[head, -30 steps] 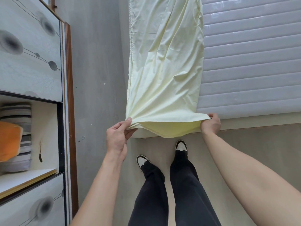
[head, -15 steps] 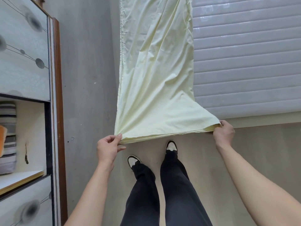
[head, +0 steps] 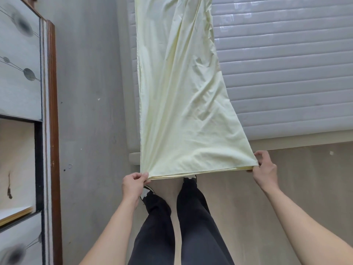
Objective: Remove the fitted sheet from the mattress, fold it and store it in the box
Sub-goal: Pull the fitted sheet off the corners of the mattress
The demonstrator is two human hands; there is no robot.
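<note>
The pale yellow fitted sheet (head: 183,104) lies folded into a long strip on the left part of the bare grey quilted mattress (head: 286,73). Its near end hangs off the mattress edge, stretched wide and taut between my hands. My left hand (head: 132,185) pinches the near left corner of the sheet. My right hand (head: 264,169) grips the near right corner. The far end of the sheet runs out of view at the top. No box is in view.
A wardrobe (head: 23,92) with patterned doors and an open shelf stands at the left. A grey concrete floor strip (head: 89,111) lies between it and the bed. My legs in black trousers (head: 172,226) stand on the floor at the mattress end.
My hands have moved apart, spreading the near end of the sheet from a sagging fold into a wide taut edge. The view shifted left to right slightly.
</note>
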